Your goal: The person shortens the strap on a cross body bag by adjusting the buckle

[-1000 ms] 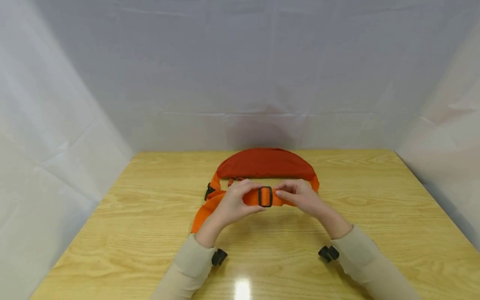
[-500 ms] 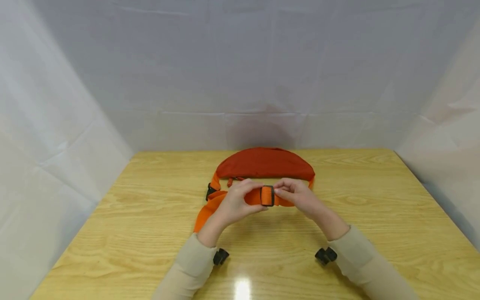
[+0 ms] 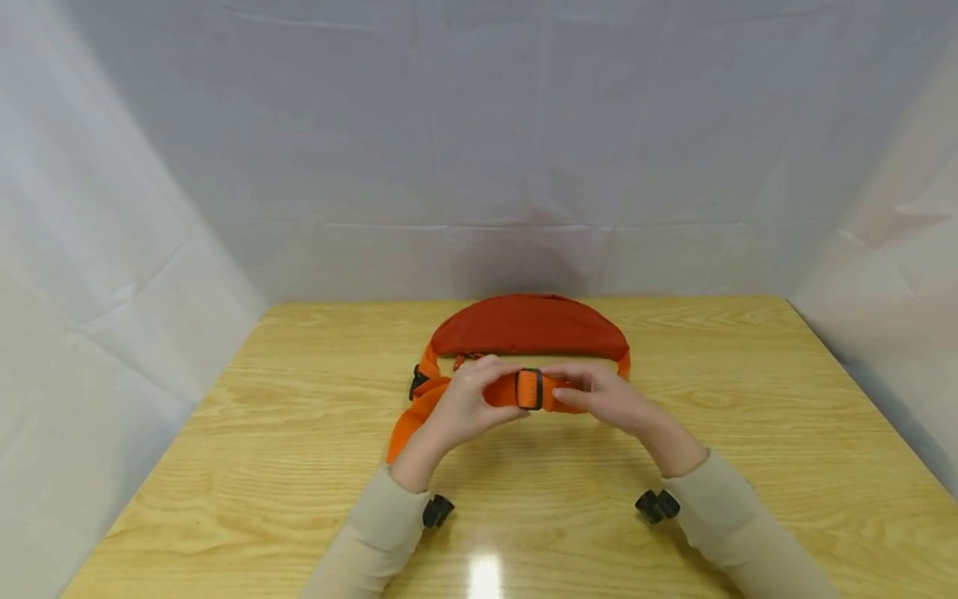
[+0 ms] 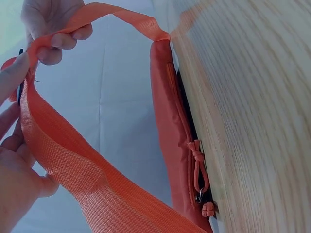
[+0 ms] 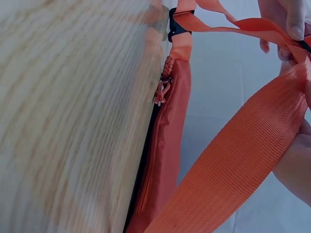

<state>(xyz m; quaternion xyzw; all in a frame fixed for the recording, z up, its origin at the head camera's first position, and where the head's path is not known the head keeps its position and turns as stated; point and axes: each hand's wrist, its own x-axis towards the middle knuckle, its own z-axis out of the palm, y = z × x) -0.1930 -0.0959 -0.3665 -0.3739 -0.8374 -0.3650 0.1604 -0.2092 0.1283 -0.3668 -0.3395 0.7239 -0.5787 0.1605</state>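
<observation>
A red waist bag (image 3: 531, 326) lies at the back of the table with its orange strap (image 3: 416, 416) looped toward me. My left hand (image 3: 466, 406) pinches the black strap slider (image 3: 538, 389) by its top and bottom edges, thumb below. Just right of the slider, my right hand (image 3: 615, 403) holds the strap between thumb and fingers. In the left wrist view, curled right fingers (image 4: 63, 41) show against the webbing. The strap is raised off the table between both hands. A black side-release buckle (image 5: 177, 25) joins strap and bag at the bag's left end.
The wooden table (image 3: 262, 466) ends at a pale sheet wall (image 3: 479, 166) behind the bag, with more sheeting at both sides. Zipper pulls (image 4: 198, 165) hang along the bag's front. Black wrist-worn devices (image 3: 437, 511) sit at both cuffs.
The slider shifts slightly right, then back left with the hands. My right thumb and fingers now lie a little farther apart on the strap than half a second ago. The bag stays nearly still.
</observation>
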